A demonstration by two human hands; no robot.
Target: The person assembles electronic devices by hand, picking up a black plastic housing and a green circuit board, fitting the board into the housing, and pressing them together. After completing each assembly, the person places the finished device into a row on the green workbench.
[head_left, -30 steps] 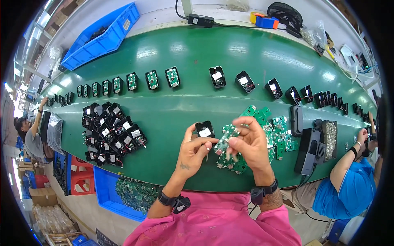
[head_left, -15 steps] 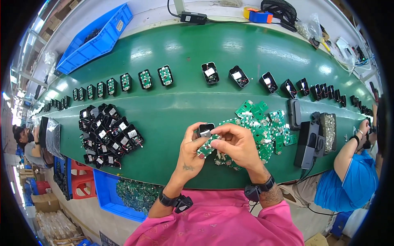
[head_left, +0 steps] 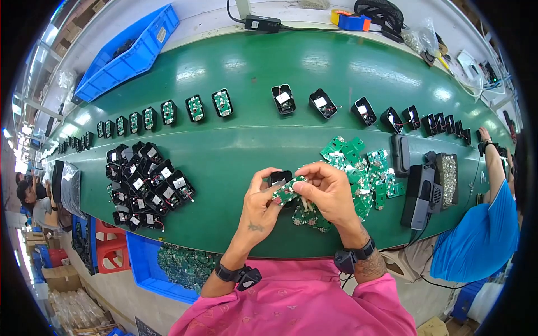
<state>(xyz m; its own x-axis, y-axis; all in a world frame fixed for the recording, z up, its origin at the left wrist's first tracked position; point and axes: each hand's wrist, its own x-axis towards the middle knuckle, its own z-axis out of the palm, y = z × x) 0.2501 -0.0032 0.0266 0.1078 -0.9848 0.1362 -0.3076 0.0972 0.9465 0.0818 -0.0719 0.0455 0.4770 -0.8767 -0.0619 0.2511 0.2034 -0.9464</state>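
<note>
In front of me, my left hand [head_left: 260,206] is closed around a small black plastic case [head_left: 280,177], its open top facing up. A green circuit board [head_left: 287,191] lies across the near side of that case, tilted. My right hand [head_left: 329,193] pinches the board's right end between thumb and fingers, and the left thumb is close to its other end. Beneath and beyond the right hand spreads a pile of loose green circuit boards [head_left: 358,173]. Off to the left is a heap of black cases [head_left: 147,185] with white-labelled parts and wires inside.
A row of cases crosses the green bench [head_left: 252,67]; the left ones hold boards, the right ones show wires. A black-and-grey device [head_left: 417,196] and a tray of small parts [head_left: 449,180] stand right. A co-worker's arm [head_left: 495,168] is beyond. Blue bins [head_left: 126,59] sit back left and below.
The circuit board has turned and shifted slightly up and right in my fingers. The case row has slid a little left. The right co-worker's arm now stretches farther across the bench.
</note>
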